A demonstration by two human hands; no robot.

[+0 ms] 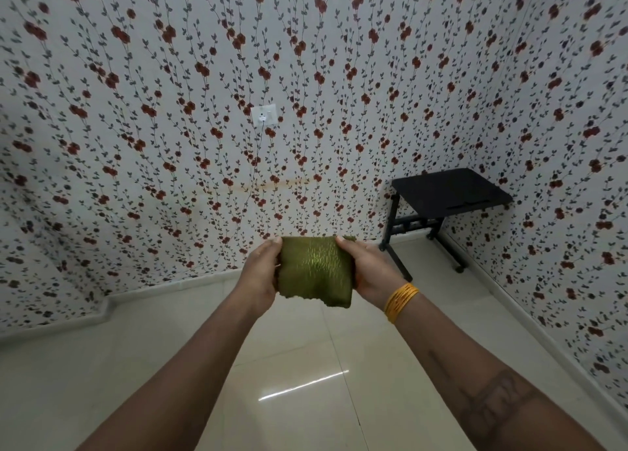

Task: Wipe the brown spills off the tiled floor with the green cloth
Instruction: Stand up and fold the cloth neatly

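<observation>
Green cloth [314, 271], folded into a pad, is held out at arm's length above the tiled floor [306, 399], between both hands. Left hand [260, 274] grips its left edge, right hand [368, 270] its right edge, thumbs on top and fingers curled behind. No brown spills show on the visible tiles, so wiping could start in the wrong spot. Loosening either grip might let the fold fall open.
</observation>
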